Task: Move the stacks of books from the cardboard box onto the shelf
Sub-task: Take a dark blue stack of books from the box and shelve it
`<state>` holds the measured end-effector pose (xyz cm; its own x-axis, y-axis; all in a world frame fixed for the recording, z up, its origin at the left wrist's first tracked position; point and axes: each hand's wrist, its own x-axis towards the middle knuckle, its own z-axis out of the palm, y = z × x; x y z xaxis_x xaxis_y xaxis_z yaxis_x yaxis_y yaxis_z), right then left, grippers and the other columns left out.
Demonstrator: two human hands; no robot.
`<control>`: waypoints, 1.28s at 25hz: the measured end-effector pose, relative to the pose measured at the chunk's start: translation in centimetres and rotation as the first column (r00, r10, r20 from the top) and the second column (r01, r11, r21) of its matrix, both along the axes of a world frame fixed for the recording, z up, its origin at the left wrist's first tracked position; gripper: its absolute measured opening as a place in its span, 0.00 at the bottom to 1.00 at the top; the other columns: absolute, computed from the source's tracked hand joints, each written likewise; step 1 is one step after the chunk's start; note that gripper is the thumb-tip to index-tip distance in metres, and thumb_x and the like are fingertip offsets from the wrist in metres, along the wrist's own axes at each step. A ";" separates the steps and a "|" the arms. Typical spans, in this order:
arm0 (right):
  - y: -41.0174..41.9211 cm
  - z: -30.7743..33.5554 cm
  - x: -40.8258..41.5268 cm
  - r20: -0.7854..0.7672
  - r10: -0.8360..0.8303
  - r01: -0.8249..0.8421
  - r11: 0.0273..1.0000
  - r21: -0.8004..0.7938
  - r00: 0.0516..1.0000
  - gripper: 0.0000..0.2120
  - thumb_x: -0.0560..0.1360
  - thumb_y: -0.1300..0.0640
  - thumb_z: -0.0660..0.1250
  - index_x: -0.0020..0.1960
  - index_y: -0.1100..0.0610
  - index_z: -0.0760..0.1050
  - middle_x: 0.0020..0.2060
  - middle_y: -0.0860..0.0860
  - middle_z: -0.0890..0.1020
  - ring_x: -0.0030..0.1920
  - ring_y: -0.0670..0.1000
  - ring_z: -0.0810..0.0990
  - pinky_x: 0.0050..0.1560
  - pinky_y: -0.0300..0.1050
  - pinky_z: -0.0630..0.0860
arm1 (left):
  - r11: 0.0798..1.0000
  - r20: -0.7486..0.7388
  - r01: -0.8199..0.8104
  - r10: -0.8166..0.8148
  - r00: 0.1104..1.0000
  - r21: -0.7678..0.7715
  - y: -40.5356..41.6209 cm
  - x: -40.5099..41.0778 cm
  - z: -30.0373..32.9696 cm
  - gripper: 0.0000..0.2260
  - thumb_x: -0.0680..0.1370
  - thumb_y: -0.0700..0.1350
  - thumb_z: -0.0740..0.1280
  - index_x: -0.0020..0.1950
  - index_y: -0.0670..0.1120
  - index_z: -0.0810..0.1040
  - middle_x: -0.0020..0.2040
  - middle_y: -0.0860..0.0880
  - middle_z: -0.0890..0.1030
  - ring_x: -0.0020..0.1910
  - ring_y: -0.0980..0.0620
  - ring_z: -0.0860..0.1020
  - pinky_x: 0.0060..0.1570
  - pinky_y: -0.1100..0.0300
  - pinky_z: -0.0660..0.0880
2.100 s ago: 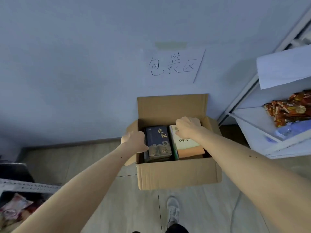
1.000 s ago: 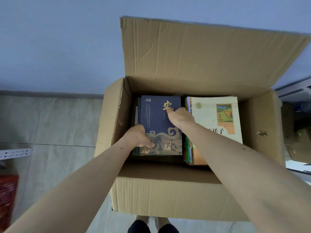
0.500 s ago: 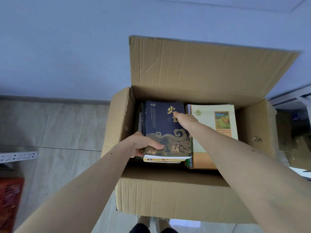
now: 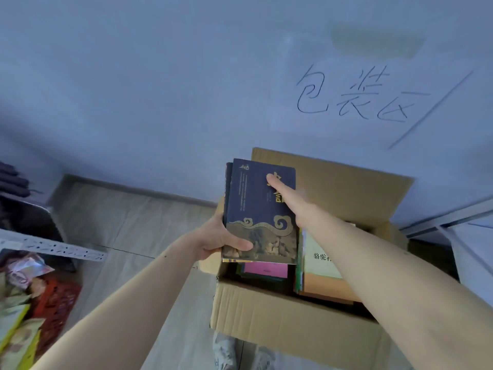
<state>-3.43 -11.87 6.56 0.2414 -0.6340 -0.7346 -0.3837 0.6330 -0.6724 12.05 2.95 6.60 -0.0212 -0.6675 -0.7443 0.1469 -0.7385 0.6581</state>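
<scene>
Down at the bottom edge, 2 pale shoes [image 4: 226,353] stand on the wood-look floor [image 4: 128,228], right against the front wall of the cardboard box [image 4: 288,321]. Both forearms reach up over it. Inside the box, on the left, a pink-covered book [image 4: 265,269] tops what remains of 1 pile, and beside it on the right sits a cream and orange book [image 4: 320,273], partly under the right forearm. Above the box's left side, lifted clear of the pile, is the navy stack of books [image 4: 256,209] with the gold cloud pattern. The left hand [image 4: 221,239] has a closed grip on its lower left corner, thumb across the cover. The right hand [image 4: 289,201] lies along the cover's right side with the forefinger straight on the gold title; the other fingers are hidden behind the edge. Off to the left, a red basket [image 4: 57,297] with bright packets and a perforated metal rail [image 4: 56,248]. Behind the box, its tall rear flap [image 4: 346,190], then the pale wall with a taped paper sign [image 4: 354,97] in handwritten characters. At far right, a white shelf frame [image 4: 453,217].
</scene>
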 end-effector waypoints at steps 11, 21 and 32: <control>18.6 22.7 19.7 0.148 0.448 -0.364 0.845 -0.392 0.882 0.34 0.52 0.26 0.73 0.42 0.53 0.76 0.43 0.48 0.81 0.44 0.48 0.78 0.35 0.41 0.70 | 0.915 0.276 -0.336 0.391 0.878 -0.225 23.7 11.7 20.3 0.31 0.64 0.41 0.83 0.63 0.48 0.74 0.53 0.49 0.86 0.49 0.49 0.85 0.45 0.54 0.82; 56.5 35.7 34.2 0.261 0.813 -0.574 0.559 -0.598 0.521 0.39 0.50 0.28 0.75 0.49 0.56 0.83 0.45 0.51 0.85 0.46 0.53 0.84 0.52 0.52 0.81 | 0.751 0.553 -0.507 0.657 0.513 -0.422 63.0 15.3 33.7 0.36 0.63 0.50 0.81 0.69 0.51 0.73 0.60 0.47 0.82 0.59 0.43 0.80 0.57 0.43 0.79; 96.2 43.1 40.5 0.257 0.956 -0.695 0.280 -0.662 0.140 0.35 0.51 0.26 0.74 0.41 0.53 0.74 0.41 0.51 0.82 0.41 0.53 0.82 0.43 0.47 0.80 | 0.493 0.624 -0.772 0.764 0.163 -0.401 99.2 13.7 40.7 0.22 0.62 0.51 0.79 0.55 0.54 0.79 0.44 0.56 0.83 0.40 0.56 0.82 0.39 0.59 0.79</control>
<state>37.05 84.29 49.64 0.9926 0.1167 -0.0350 -0.0195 -0.1316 -0.9911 25.78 102.12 47.27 0.9691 -0.0350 -0.2442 0.1900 -0.5256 0.8293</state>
